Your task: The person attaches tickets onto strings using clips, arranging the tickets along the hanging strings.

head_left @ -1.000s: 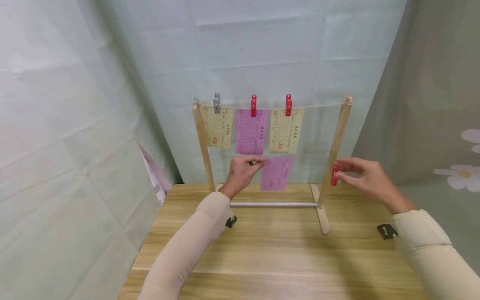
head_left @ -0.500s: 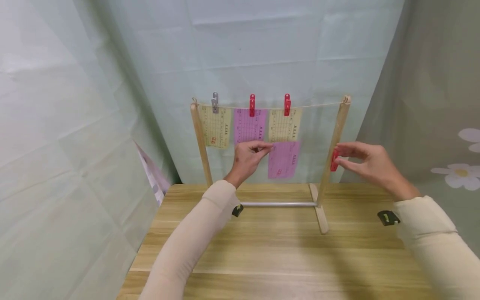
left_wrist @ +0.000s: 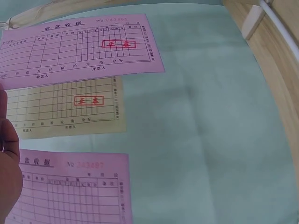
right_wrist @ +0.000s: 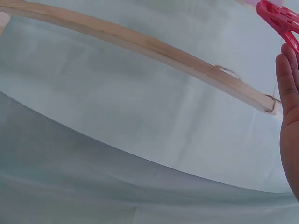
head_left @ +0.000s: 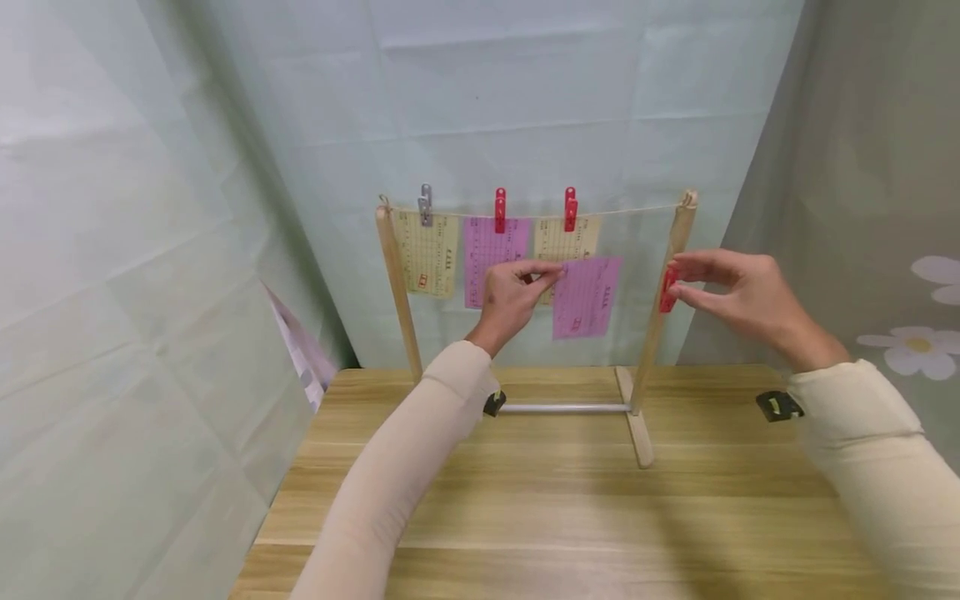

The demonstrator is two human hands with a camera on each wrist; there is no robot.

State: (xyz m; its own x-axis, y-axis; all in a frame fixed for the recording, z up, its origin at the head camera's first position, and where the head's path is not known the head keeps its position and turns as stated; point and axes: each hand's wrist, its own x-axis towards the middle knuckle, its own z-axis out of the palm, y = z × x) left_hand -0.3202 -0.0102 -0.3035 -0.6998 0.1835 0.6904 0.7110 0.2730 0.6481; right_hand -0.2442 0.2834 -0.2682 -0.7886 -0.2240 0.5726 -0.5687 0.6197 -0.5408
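Note:
My left hand pinches a pink receipt slip by its upper left corner. The slip hangs in front of a yellow slip clipped to the string, below the string's bare right stretch. In the left wrist view the held slip shows a red stamp, and only part of the hand is visible. My right hand pinches a red clip between thumb and fingers, beside the right post. That clip also appears at the corner of the right wrist view.
A wooden frame with a right post and left post carries the string. A grey clip and two red clips hold slips there. Below are a metal crossbar and the wooden table. Cloth hangs behind.
My left hand has raised the pink slip and carried it to the right, now overlapping the yellow slip. My right hand has lifted the red clip alongside the right post.

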